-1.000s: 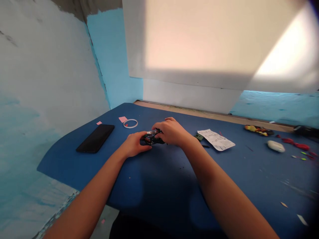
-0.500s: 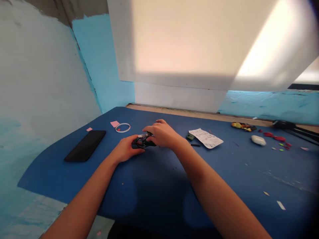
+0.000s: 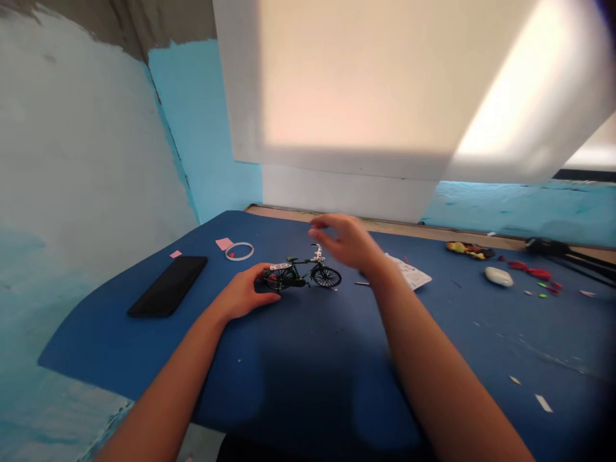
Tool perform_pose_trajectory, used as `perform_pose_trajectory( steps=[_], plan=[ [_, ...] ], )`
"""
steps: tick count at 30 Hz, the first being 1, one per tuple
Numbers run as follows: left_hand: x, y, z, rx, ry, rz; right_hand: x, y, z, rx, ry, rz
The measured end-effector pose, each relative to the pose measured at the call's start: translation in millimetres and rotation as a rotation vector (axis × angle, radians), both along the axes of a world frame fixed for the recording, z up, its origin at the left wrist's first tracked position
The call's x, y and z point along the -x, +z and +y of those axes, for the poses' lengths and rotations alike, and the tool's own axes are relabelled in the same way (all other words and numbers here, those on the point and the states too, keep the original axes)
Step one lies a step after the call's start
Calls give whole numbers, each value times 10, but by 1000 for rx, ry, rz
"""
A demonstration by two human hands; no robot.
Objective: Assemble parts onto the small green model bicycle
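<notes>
left hand [image 3: 243, 294]: fingers closed on rear wheel of toy bicycle [image 3: 302, 274] | right hand [image 3: 347, 242]: open, holds nothing, above handlebar | bicycle upright on blue counter [image 3: 312, 359]

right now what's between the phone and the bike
In the head view, the left hand lies between the phone and the bike, its fingers at the rear wheel; otherwise bare blue mat.

No lettering, brand, number or sign can be read anywhere on the blue table [image 3: 298, 359]. The white printed sheet [image 3: 411, 273] lying beyond the right hand [image 3: 346, 240] carries dark print, but it is too small and blurred to make out. The black phone [image 3: 167, 294] shows a dark, blank face.
</notes>
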State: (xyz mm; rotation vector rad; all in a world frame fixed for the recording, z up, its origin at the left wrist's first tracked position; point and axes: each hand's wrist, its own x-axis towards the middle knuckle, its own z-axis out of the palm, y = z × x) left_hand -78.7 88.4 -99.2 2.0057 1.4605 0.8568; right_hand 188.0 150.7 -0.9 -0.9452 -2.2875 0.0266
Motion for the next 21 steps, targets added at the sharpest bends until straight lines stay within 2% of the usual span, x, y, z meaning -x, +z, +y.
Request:
perform_pose_trajectory(
  steps=[2, 4, 5, 7, 11, 15, 18, 20, 21],
  plan=[
    [14, 11, -20, 9, 21, -27, -341, 37, 103, 64, -203, -29],
    [16, 27, -38, -3, 53, -55, -670, -31, 177, 214, -331, -244],
    [14, 35, -44, -13, 69, -76, -801, -100, 198, 294, -361, -360],
    [16, 39, -44, -36, 113, -129, -968, -274, 214, 364, -385, -449],
    [57, 18, -23, -190, 254, -254, -1026, -546, 243, 411, -381, -483],
    [-4, 73, -150, -453, 512, -416, -1051, -604, 297, 436, -365, -490],
    [-268, 192, -416, -554, 663, -508, -1104, -602, 299, 451, -370, -507],
    [-518, 290, -618, -549, 643, -481, -1128, -607, 279, 449, -376, -517],
    [-646, 339, -709, -510, 578, -430, -1134, -611, 267, 447, -378, -523]
  ],
)
